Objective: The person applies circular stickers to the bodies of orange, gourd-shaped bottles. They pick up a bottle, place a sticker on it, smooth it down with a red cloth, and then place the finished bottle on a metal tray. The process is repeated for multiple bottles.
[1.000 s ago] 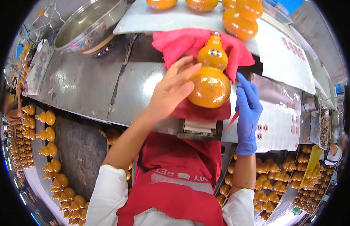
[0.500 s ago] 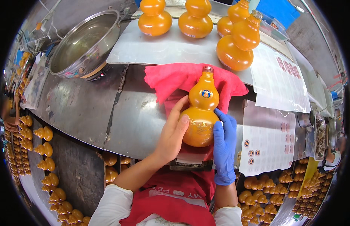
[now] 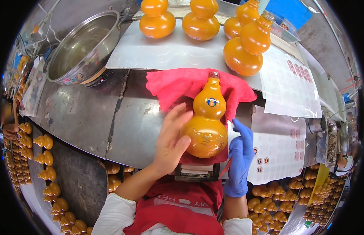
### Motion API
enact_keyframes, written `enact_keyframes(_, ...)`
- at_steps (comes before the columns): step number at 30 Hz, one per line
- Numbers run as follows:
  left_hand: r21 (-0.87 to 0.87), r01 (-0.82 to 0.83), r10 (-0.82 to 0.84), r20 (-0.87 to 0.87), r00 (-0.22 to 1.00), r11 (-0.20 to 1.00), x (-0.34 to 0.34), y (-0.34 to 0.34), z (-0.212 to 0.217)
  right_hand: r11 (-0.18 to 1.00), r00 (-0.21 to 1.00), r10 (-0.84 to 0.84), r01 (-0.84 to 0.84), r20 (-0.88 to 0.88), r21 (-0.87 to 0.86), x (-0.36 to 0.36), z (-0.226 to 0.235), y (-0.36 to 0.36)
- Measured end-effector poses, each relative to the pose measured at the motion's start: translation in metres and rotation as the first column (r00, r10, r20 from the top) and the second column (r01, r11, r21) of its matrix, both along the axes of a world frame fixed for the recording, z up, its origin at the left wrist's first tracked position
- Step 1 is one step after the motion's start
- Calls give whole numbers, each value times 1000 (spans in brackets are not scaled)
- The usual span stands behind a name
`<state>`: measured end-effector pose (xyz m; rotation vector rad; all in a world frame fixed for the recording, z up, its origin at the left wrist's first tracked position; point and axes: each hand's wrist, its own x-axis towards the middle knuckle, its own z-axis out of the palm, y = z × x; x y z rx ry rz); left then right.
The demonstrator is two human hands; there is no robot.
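A gourd-shaped orange bottle (image 3: 207,135) with a clear glass neck, a small blue round sticker and raised lettering on its lower bulb leans back on a red cloth (image 3: 166,84) in front of me. My left hand (image 3: 172,137), bare, is at its left side, fingers spread, with the thumb at the lower bulb. On the other side, my right hand (image 3: 240,158) in a blue glove is held apart from the bottle, its fingers loosely bent and parted. A thin red strip shows by the gloved palm; I cannot tell whether it is cloth or something held.
Several similar orange bottles (image 3: 244,53) stand on a white sheet at the back. A metal pan of liquid (image 3: 86,43) sits at the back left. Sticker sheets (image 3: 278,145) lie on the right. Many gourd bottles (image 3: 268,205) are racked below on both sides.
My right hand has come off the bottle and moved right. My left fingers have loosened and opened out. The bottle shows slightly lower and further left.
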<state>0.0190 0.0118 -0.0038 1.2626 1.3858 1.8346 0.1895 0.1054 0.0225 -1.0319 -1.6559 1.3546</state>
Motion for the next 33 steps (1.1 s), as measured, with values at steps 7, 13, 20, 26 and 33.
enact_keyframes(7, 38, 182, -176, -132, 975, 982, -16, -4, -7, 979, 990, 136, -140, 36, 146, 1, -3, -2)
enact_keyframes(13, 1, 186, -185, -111, 976, 982, -16, -6, -5, 977, 979, 204, -203, -3, 61, 4, -3, 5)
enact_keyframes(20, 1, 190, -189, -92, 978, 982, -12, -4, -2, 732, 860, -304, -63, -409, -679, 59, -41, 45)
enact_keyframes(26, 16, 194, -192, -96, 977, 981, -13, -4, -8, 986, 991, -122, 115, -47, -122, 22, 45, -4)
enact_keyframes(33, 20, 206, -201, -133, 970, 978, -14, -2, -5, 947, 973, -2, -73, 233, 313, -10, 47, -23)
